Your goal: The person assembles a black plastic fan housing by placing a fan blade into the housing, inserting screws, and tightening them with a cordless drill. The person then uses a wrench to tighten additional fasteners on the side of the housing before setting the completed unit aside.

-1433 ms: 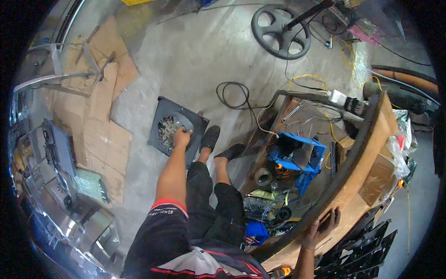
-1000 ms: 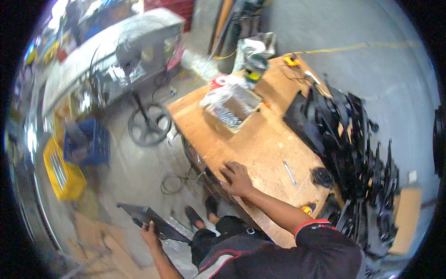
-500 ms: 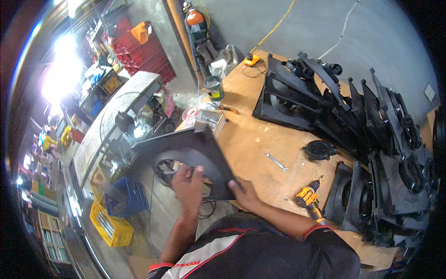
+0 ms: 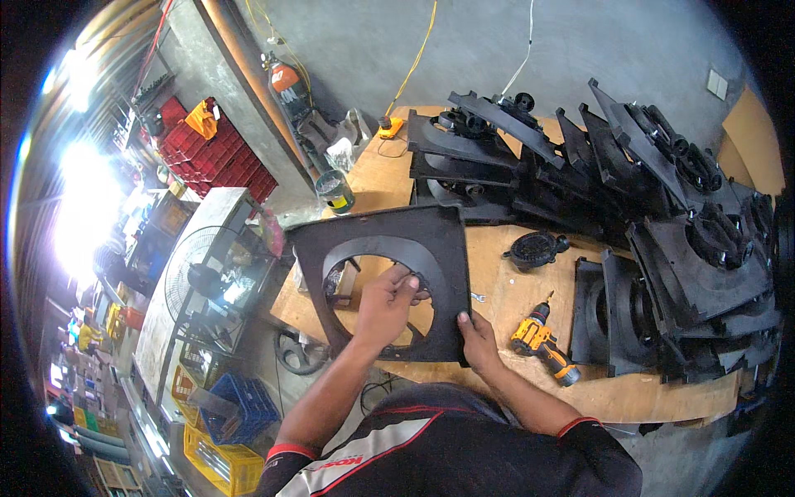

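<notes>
A black plastic fan shroud, square with a large round opening, is held tilted in front of me over the table's near left edge. My right hand grips its right side, thumb on the face and fingers behind. My left hand is at the round opening, fingers closed near its right inner rim. Something small and dark shows by those fingertips, but I cannot make out what it is. Right of the shroud lies a yellow and black cordless drill. A wrench is partly hidden behind the shroud's edge.
Black fan shrouds are piled along the right and back of the wooden table. A round black part lies before them. At the left stand a pedestal fan, a blue crate and a yellow crate.
The shroud has swung right and turned more face-on to me. My left hand has shifted from mid-opening toward its right inner rim. My right hand keeps its grip on the side.
</notes>
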`<act>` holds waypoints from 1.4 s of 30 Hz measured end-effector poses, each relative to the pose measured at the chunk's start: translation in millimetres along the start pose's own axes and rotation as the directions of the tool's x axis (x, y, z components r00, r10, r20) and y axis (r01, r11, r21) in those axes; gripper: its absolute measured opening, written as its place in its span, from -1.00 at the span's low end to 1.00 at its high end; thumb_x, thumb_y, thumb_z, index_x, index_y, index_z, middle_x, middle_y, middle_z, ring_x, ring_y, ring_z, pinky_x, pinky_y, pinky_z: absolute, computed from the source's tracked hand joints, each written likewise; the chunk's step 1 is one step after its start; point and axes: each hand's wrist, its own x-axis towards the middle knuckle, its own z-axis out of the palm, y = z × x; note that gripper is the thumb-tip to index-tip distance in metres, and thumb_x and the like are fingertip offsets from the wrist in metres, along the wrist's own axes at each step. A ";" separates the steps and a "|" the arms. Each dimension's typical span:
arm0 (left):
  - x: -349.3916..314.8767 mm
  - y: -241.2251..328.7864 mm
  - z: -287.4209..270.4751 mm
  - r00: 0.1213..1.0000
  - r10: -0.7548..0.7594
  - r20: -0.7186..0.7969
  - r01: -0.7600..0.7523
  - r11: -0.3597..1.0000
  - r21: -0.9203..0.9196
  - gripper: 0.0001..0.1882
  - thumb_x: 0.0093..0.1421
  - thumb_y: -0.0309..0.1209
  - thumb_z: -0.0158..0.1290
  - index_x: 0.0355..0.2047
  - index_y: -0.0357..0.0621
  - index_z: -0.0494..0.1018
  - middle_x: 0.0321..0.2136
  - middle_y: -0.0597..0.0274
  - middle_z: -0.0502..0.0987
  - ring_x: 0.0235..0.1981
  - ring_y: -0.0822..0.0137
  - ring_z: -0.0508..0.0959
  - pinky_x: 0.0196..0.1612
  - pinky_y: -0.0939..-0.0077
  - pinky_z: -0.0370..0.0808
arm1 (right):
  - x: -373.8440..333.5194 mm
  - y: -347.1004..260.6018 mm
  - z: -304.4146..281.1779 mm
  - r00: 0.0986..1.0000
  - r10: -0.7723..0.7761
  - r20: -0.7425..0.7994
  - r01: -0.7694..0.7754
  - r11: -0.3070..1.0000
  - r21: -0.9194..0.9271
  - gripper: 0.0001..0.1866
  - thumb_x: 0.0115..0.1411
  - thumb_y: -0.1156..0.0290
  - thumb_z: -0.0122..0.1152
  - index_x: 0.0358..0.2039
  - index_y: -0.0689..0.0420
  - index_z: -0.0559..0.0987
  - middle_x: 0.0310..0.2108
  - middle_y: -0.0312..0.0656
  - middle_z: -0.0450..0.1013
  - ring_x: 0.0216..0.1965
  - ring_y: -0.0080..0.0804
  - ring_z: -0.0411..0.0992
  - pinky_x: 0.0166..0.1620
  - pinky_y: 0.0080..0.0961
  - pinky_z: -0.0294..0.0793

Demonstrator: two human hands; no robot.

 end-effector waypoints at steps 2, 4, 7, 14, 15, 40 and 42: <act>2.6 5.2 3.6 0.999 -0.018 0.042 0.018 1.000 -0.004 -0.79 0.35 -0.51 -0.05 -0.11 -0.43 0.44 -0.32 0.19 0.57 -0.30 0.43 0.61 -0.21 0.51 0.59 | -11.7 -1.5 4.4 1.000 0.001 -0.021 0.000 0.999 0.048 -0.58 0.44 0.20 -0.07 0.06 0.30 0.45 -0.13 -0.23 0.50 -0.15 -0.50 0.41 -0.02 -0.50 0.41; 4.1 10.6 6.5 0.996 -0.020 0.091 0.020 1.000 -0.003 -0.79 0.35 -0.52 -0.04 -0.10 -0.43 0.44 -0.33 0.19 0.57 -0.30 0.43 0.61 -0.21 0.51 0.59 | -19.9 0.4 8.6 0.999 0.009 -0.052 -0.002 0.992 0.123 -0.57 0.45 0.19 -0.08 0.09 0.30 0.43 -0.10 -0.23 0.49 -0.13 -0.49 0.40 0.02 -0.50 0.40; 9.1 9.3 7.3 0.989 -0.035 0.143 0.030 0.999 0.038 -0.78 0.34 -0.52 -0.04 -0.08 -0.42 0.44 -0.32 0.16 0.59 -0.31 0.39 0.64 -0.20 0.52 0.59 | -28.8 -5.0 9.1 0.991 -0.044 -0.129 0.049 0.998 0.030 -0.56 0.45 0.18 -0.09 0.11 0.29 0.41 -0.06 -0.22 0.48 -0.07 -0.49 0.39 0.06 -0.49 0.37; 23.6 9.7 1.8 0.960 0.040 0.277 -0.059 0.996 0.063 -0.82 0.33 -0.50 -0.02 -0.14 -0.40 0.44 -0.38 0.06 0.61 -0.32 0.33 0.67 -0.26 0.49 0.58 | -27.3 7.4 2.7 0.973 -0.100 -0.207 0.096 0.995 -0.030 -0.53 0.44 0.13 -0.09 0.12 0.29 0.41 -0.02 -0.22 0.46 -0.03 -0.49 0.38 0.10 -0.48 0.35; 24.0 10.9 -1.0 0.953 0.046 0.298 -0.071 0.995 0.072 -0.80 0.32 -0.49 -0.01 -0.13 -0.38 0.46 -0.38 0.11 0.61 -0.34 0.37 0.66 -0.28 0.50 0.57 | -26.3 10.1 4.3 0.967 -0.121 -0.226 0.119 0.993 -0.022 -0.52 0.44 0.12 -0.08 0.11 0.28 0.41 -0.02 -0.23 0.46 -0.03 -0.48 0.38 0.10 -0.47 0.35; 88.1 66.0 -237.4 0.806 0.178 0.564 -0.121 0.983 -0.139 0.24 -0.22 0.41 0.26 0.21 -0.40 0.26 0.07 0.03 0.45 0.10 0.20 0.44 0.21 0.29 0.28 | 146.2 -0.3 75.6 0.967 -0.253 -0.003 0.191 0.721 0.666 -0.68 0.34 0.06 -0.04 -0.31 0.05 0.49 -0.46 -0.18 0.47 -0.41 -0.15 0.50 -0.26 -0.08 0.54; 89.6 45.9 -230.6 0.720 0.091 0.688 -0.005 0.992 -0.127 0.33 -0.28 0.47 0.24 0.23 -0.45 0.23 0.08 -0.02 0.44 0.10 0.19 0.43 0.20 0.32 0.28 | 155.0 10.6 84.9 0.987 -0.160 -0.016 0.129 0.724 0.677 -0.65 0.32 0.07 -0.04 -0.40 0.10 0.46 -0.50 -0.16 0.44 -0.45 -0.18 0.47 -0.23 -0.15 0.50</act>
